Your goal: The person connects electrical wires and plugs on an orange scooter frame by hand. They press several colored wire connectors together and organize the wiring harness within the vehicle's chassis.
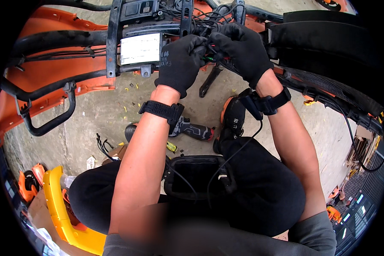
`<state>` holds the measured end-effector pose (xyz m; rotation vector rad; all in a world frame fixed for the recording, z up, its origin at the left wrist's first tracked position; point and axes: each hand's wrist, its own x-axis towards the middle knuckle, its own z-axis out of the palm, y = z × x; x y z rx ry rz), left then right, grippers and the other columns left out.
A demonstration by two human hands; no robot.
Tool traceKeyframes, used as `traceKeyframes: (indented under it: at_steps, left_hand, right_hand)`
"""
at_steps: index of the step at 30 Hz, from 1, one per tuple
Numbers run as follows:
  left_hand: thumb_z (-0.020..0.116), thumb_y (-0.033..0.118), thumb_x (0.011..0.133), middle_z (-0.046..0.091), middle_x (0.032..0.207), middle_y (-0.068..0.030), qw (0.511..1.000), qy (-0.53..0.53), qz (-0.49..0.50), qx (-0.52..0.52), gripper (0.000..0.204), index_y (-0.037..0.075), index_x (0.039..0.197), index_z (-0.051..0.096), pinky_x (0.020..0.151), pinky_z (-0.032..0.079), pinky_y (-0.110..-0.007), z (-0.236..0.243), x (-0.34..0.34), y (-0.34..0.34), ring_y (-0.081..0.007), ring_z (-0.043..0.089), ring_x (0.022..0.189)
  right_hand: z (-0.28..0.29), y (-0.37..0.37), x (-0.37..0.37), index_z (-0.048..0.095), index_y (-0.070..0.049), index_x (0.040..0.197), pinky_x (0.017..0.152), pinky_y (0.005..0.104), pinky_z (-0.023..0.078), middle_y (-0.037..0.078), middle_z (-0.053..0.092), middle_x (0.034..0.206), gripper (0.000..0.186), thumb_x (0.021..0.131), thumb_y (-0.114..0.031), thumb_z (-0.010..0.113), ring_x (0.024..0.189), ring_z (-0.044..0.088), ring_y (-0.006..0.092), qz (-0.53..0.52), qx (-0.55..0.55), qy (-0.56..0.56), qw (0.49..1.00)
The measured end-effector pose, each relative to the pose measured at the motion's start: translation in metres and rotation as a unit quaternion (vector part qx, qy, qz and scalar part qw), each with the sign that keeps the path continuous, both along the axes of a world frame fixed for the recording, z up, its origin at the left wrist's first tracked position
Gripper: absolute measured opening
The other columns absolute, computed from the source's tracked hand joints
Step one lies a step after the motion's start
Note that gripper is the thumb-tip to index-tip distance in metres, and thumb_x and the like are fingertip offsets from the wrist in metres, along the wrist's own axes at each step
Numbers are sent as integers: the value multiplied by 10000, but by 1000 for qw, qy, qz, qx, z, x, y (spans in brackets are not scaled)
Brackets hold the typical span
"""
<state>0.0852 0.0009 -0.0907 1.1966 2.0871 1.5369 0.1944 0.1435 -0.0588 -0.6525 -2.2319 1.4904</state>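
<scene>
Concrete workshop floor [94, 115], a person crouched over an orange vehicle frame, both gloved hands on a bundle of wires.

At twelve o'clock the left hand [180, 59] and right hand [240, 48], in black gloves, meet on the thin wires [210, 50]; both grips are closed to a fingertip pinch on the strands, red and green showing between them. Just left of the left hand, at eleven o'clock, a black box carries a white rectangular label [141, 48], its print too small to read. Orange body panels [51, 68] and black tubing [51, 123] fill ten o'clock. At centre a power tool [192, 129] lies on the floor. A yellow panel [59, 209] sits at eight o'clock.
</scene>
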Motion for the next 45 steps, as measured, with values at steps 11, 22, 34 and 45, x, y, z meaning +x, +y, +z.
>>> traceKeyframes:
  at_steps: [11,22,34,45]
  left_hand:
    - [695,54,851,716,890,-171,1000,26,0,-6,129,13,972,713,733,547,-381,-5,-2,0,-336,694,809]
    - [694,55,836,709,893,-167,1000,23,2,9,141,14,970,714,742,541,-394,-5,-1,-2,-355,678,818]
    - [690,73,868,716,895,-162,997,71,0,-15,157,19,1014,710,730,552,-381,-9,-3,0,-324,696,802]
    - [674,83,884,716,895,-164,996,91,0,-21,136,24,1000,714,731,550,-379,-11,-2,1,-322,697,804]
  right_hand:
    - [8,-2,0,702,-23,1010,606,220,509,15,701,835,139,947,-147,697,666,628,58,2,-74,-76,994]
    - [8,6,-3,718,-19,887,587,255,483,23,696,750,153,929,-165,703,620,608,74,48,0,-106,993]
    - [6,6,-7,688,-15,810,577,326,485,82,671,664,159,892,-148,715,593,625,150,46,41,-72,995]
    - [-9,12,-6,672,8,804,589,367,492,125,668,682,217,879,-183,742,606,621,200,29,33,-62,997]
